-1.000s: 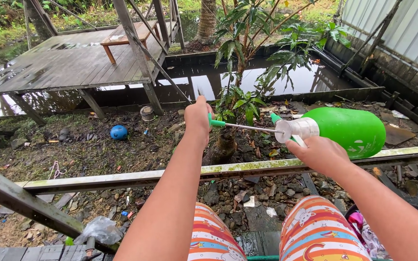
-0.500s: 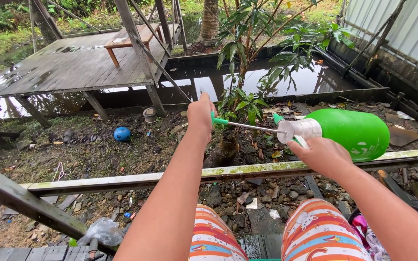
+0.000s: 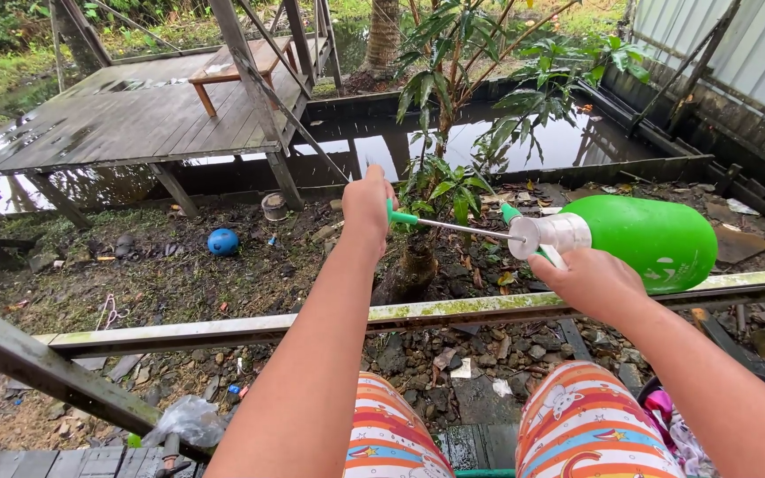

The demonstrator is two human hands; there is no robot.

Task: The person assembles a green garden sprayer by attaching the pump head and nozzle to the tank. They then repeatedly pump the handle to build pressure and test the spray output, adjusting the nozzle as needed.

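My right hand [image 3: 588, 281] grips the white neck of a green pump sprayer bottle [image 3: 652, 240], held on its side over a wooden rail [image 3: 312, 323]. A thin metal rod with a green handle sticks out of the bottle to the left. My left hand [image 3: 367, 202] is closed on that pump handle [image 3: 400, 217], with the rod drawn out. Below and beyond the hands stands a small leafy tree [image 3: 440, 190] with a stubby trunk in muddy ground. My knees in colourful patterned trousers [image 3: 577, 429] show at the bottom.
A blue ball [image 3: 222, 242] and a small pot [image 3: 274, 206] lie on the littered mud. Behind it are a pool of standing water [image 3: 542, 142], a wet wooden deck [image 3: 126, 115] with a low bench, and a corrugated wall [image 3: 737, 53] at right. A plastic bag [image 3: 189, 418] lies at lower left.
The view has shifted slightly. Both hands keep their hold on the sprayer, and the pump handle stays drawn out at about the same distance.
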